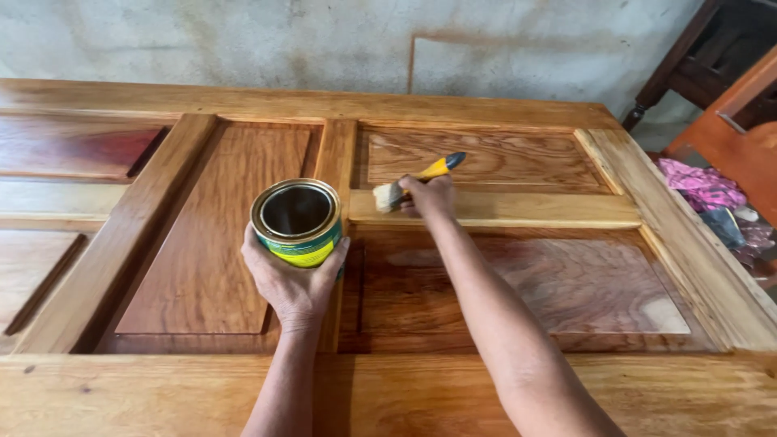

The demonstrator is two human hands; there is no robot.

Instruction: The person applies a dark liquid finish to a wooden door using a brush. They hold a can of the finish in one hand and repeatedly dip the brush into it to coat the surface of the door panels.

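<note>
brush (pixel 394 194) in right grip (pixel 429 197)

Plenty of room over the door (pixel 502 388), it's lying flat and takes up nearly the whole view. Only things sticking up above the door are the can (pixel 297 222), cupped in the left hand (pixel 293 285) near the middle stile, and the right hand (pixel 429 197) with the brush (pixel 409 184) on the rail just right of it. Left panels are wide open. Past the door's right edge it gets tight: rags (pixel 702 186) piled up, dark furniture (pixel 712 48) behind. Wall (pixel 243 40) closes off the far side.
</note>
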